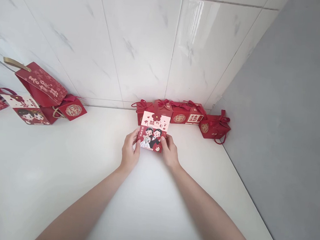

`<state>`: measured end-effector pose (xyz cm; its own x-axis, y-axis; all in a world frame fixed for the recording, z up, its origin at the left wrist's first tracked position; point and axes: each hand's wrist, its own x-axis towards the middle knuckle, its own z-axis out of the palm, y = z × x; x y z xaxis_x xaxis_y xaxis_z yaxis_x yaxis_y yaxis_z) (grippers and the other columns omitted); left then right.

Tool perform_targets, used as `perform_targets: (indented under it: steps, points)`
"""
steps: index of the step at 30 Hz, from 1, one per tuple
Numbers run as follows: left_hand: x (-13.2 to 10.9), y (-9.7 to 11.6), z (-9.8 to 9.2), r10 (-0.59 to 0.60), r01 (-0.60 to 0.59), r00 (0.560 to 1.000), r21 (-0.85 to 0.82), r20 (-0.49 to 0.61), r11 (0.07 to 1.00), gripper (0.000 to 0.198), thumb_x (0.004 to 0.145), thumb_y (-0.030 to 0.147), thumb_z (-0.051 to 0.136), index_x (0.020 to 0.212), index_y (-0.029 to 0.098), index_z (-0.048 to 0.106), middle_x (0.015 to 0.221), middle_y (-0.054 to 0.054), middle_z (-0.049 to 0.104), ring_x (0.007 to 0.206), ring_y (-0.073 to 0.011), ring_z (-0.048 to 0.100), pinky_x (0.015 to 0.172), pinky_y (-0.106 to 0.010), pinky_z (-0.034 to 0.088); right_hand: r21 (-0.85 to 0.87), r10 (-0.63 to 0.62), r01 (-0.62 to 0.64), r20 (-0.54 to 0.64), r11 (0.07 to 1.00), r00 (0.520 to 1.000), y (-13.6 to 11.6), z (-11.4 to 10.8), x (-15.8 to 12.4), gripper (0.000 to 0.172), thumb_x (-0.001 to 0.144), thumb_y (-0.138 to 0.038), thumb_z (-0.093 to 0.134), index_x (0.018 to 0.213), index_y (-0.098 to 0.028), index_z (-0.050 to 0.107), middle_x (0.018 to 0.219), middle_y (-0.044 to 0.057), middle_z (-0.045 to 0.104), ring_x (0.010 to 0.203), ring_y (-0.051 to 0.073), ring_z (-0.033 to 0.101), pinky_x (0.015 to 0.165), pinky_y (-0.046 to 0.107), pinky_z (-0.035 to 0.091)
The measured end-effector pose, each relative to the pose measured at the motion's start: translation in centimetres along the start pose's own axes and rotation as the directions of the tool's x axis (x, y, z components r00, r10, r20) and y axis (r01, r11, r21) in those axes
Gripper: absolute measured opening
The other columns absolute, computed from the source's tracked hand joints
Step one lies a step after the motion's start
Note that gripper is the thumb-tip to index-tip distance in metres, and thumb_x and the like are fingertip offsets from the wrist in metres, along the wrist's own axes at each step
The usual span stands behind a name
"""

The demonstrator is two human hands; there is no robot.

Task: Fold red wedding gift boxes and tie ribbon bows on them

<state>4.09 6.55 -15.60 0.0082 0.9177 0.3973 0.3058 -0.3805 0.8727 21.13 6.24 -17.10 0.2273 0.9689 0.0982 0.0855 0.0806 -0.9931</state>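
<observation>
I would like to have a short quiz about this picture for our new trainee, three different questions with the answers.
1. Which hands hold the couple-print box?
2. True or false: the red carton with the gold strap is to the left of the couple-print box.
3. Complete: the wall is covered with pale, veined ____.

Key: 1. The left hand and the right hand. 2. True. 3. Tiles.

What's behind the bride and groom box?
Behind the bride and groom box are red boxes with ribbons, then the tiled wall. The front box covers parts of those boxes; I can't see them.
</observation>
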Motion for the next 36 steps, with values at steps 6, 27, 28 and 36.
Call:
perform_targets:
  steps: [6,27,28,36]
  points:
    - [-0.2,0.0,0.2,0.097,-0.153,0.966,0.229,0.242,0.961,0.107,0.069,0.04,0.076,0.151,0.031,0.009,0.155,-0.011,0.015,0.143,-0.0326,0.019,0.114,-0.049,0.029,-0.034,-0.05,0.049,-0.015,0.998,0.999,-0.2,-0.2,-0.1,0.049,0.093,-0.058,0.033,0.112,-0.025,0.065,0.111,0.004,0.069,0.102,0.024,0.062,0.092,0.038,0.045]
    - [1.3,-1.1,-1.0,-0.306,0.407,0.909,-0.437,0.283,0.802,0.03,0.079,0.042,0.067,0.08,0.016,0.052,0.073,0.001,0.06,0.054,-0.0106,0.06,0.052,-0.024,0.05,0.356,0.322,-0.436,0.337,0.827,0.885,-0.2,-2.1,1.7,0.04,0.083,-0.044,0.049,0.061,-0.013,0.062,0.047,0.004,0.06,0.033,0.013,0.048,0.052,0.035,0.055]
    - [1.4,-1.2,-1.2,-0.326,0.448,0.888,-0.446,0.324,0.775,0.031,0.08,0.043,0.067,0.079,0.016,0.052,0.068,0.001,0.059,0.052,-0.0109,0.06,0.049,-0.022,0.049,0.349,0.305,-0.423,0.345,0.836,0.888,-0.2,-2.0,1.6,0.043,0.083,-0.047,0.049,0.059,-0.013,0.062,0.047,0.005,0.06,0.033,0.014,0.049,0.052,0.035,0.055]
    - [1.7,-1.8,-1.8,-0.33,0.526,0.842,-0.519,0.426,0.674,0.035,0.081,0.049,0.062,0.088,0.014,0.059,0.06,0.002,0.056,0.042,-0.0098,0.056,0.038,-0.019,0.041,0.23,0.207,-0.299,0.351,0.926,0.913,0.2,-1.4,1.2,0.06,0.084,-0.063,0.044,0.053,-0.014,0.061,0.05,0.008,0.063,0.038,0.017,0.057,0.046,0.03,0.049]
